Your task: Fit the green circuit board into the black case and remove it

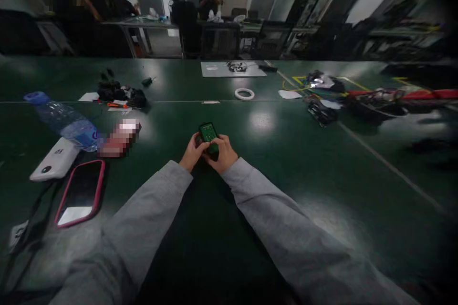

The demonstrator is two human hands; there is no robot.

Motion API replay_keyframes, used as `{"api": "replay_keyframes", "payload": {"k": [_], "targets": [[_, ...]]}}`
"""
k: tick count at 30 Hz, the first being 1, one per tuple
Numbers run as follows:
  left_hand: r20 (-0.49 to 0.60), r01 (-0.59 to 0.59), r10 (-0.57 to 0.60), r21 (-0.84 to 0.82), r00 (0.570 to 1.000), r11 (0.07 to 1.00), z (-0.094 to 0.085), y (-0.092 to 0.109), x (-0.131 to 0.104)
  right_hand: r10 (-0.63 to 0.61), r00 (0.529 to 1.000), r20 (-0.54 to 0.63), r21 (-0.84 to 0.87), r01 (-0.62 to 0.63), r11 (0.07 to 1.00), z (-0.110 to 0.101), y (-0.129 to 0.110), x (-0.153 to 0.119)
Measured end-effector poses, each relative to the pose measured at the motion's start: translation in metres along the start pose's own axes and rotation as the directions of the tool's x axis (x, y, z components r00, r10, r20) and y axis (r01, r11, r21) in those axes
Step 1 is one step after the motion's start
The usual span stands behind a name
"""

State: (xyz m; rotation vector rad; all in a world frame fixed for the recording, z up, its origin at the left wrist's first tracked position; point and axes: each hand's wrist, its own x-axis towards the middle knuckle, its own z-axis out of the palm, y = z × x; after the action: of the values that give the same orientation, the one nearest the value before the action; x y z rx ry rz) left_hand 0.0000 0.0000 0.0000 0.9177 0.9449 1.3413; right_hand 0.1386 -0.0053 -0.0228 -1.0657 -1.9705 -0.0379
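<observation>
Between my two hands is a small green circuit board (207,132) in a dark frame or housing, held over the green table (272,171). My left hand (193,152) grips its left side, thumb lying on the near part of the board. From the right, my right hand (223,154) closes on it with the fingers bent over the edge. Both thumbs are close together on the board's face. The underside and part of the near edge are hidden by my fingers. Grey sleeves cover both forearms.
To the left lie a pink-rimmed phone (81,193), a white power bank (55,158) and a tilted plastic bottle (66,121). A white ring (244,94) rests beyond my hands. Tangled wires and parts (324,81) sit at right. Several people are at the far desks.
</observation>
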Motion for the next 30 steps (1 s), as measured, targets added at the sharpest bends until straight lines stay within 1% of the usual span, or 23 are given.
{"api": "replay_keyframes", "payload": {"k": [3, 6, 8, 10, 11, 12, 13, 14, 15, 16, 17, 18, 19, 20, 21, 22, 23, 25, 26, 27, 28, 29, 30], "targets": [[-0.003, 0.001, -0.001, 0.006, 1.0, 1.0, 0.0, -0.002, 0.0, 0.044, 0.997, 0.058, 0.032, -0.046, 0.998, 0.002, 0.003, 0.0], [-0.011, 0.004, -0.004, 0.011, 1.0, 1.0, -0.001, -0.003, 0.0, 0.057, 0.993, 0.107, 0.073, -0.065, 0.995, 0.0, 0.005, 0.0], [-0.03, 0.01, -0.01, 0.007, 1.0, 1.0, -0.002, -0.004, 0.001, 0.066, 0.992, 0.104, 0.072, -0.074, 0.995, -0.004, 0.004, 0.0], [-0.055, 0.02, -0.02, 0.002, 0.998, 1.0, -0.004, -0.004, 0.002, 0.113, 0.991, 0.075, 0.054, -0.117, 0.992, -0.011, 0.003, 0.001], [-0.067, 0.03, -0.03, 0.001, 0.997, 1.0, -0.006, -0.003, 0.003, 0.139, 0.987, 0.075, 0.077, -0.145, 0.986, -0.015, 0.003, 0.004], [-0.073, 0.04, -0.04, 0.0, 0.997, 0.999, -0.007, -0.002, 0.003, 0.163, 0.981, 0.101, 0.138, -0.176, 0.975, -0.02, 0.003, 0.007], [-0.07, 0.052, -0.052, -0.001, 0.996, 0.999, -0.009, -0.001, 0.004, 0.183, 0.972, 0.15, 0.227, -0.214, 0.95, -0.026, 0.005, 0.011], [-0.06, 0.064, -0.064, -0.002, 0.996, 0.998, -0.01, -0.001, 0.004, 0.197, 0.957, 0.212, 0.335, -0.261, 0.906, -0.033, 0.008, 0.017], [-0.046, 0.075, -0.075, -0.005, 0.996, 0.997, -0.011, 0.0, 0.004, 0.209, 0.935, 0.287, 0.437, -0.322, 0.84, -0.04, 0.012, 0.023], [-0.028, 0.087, -0.087, -0.006, 0.996, 0.996, -0.012, 0.001, 0.004, 0.214, 0.899, 0.381, 0.515, -0.399, 0.759, -0.048, 0.017, 0.029], [-0.008, 0.097, -0.097, -0.006, 0.995, 0.995, -0.013, 0.002, 0.004, 0.203, 0.847, 0.492, 0.558, -0.485, 0.673, -0.056, 0.024, 0.034], [0.008, 0.105, -0.105, -0.006, 0.994, 0.994, -0.013, 0.003, 0.004, 0.163, 0.775, 0.61, 0.566, -0.57, 0.596, -0.064, 0.031, 0.038], [0.017, 0.111, -0.11, -0.007, 0.994, 0.994, -0.013, 0.004, 0.003, 0.089, 0.684, 0.724, 0.545, -0.646, 0.535, -0.07, 0.04, 0.04], [0.023, 0.115, -0.114, -0.008, 0.993, 0.993, -0.013, 0.005, 0.003, 0.002, 0.583, 0.812, 0.506, -0.707, 0.494, -0.074, 0.048, 0.04], [0.026, 0.117, -0.117, -0.011, 0.993, 0.993, -0.013, 0.006, 0.002, -0.071, 0.495, 0.866, 0.467, -0.75, 0.469, -0.077, 0.056, 0.037], [0.027, 0.119, -0.119, -0.015, 0.993, 0.993, -0.013, 0.006, 0.002, -0.115, 0.447, 0.887, 0.448, -0.773, 0.449, -0.078, 0.064, 0.033], [0.025, 0.121, -0.12, -0.02, 0.992, 0.993, -0.013, 0.006, 0.002, -0.127, 0.439, 0.889, 0.449, -0.785, 0.427, -0.078, 0.071, 0.029], [0.026, 0.121, -0.12, -0.025, 0.992, 0.992, -0.013, 0.006, 0.002, -0.102, 0.488, 0.867, 0.487, -0.787, 0.378, -0.078, 0.08, 0.021], [0.027, 0.119, -0.118, -0.026, 0.993, 0.993, -0.014, 0.006, 0.002, -0.092, 0.5, 0.861, 0.496, -0.788, 0.365, -0.079, 0.08, 0.019], [0.025, 0.117, -0.116, -0.027, 0.993, 0.993, -0.014, 0.005, 0.003, -0.1, 0.484, 0.87, 0.484, -0.794, 0.368, -0.082, 0.078, 0.02], [0.022, 0.117, -0.116, -0.028, 0.993, 0.993, -0.014, 0.004, 0.004, -0.125, 0.438, 0.89, 0.45, -0.802, 0.392, -0.086, 0.07, 0.024], [0.019, 0.118, -0.118, -0.029, 0.993, 0.993, -0.014, 0.003, 0.004, -0.158, 0.371, 0.915, 0.402, -0.805, 0.435, -0.091, 0.059, 0.03], [0.016, 0.12, -0.119, -0.03, 0.993, 0.992, -0.014, 0.003, 0.005, -0.188, 0.297, 0.936, 0.351, -0.794, 0.496, -0.097, 0.042, 0.037]]}}
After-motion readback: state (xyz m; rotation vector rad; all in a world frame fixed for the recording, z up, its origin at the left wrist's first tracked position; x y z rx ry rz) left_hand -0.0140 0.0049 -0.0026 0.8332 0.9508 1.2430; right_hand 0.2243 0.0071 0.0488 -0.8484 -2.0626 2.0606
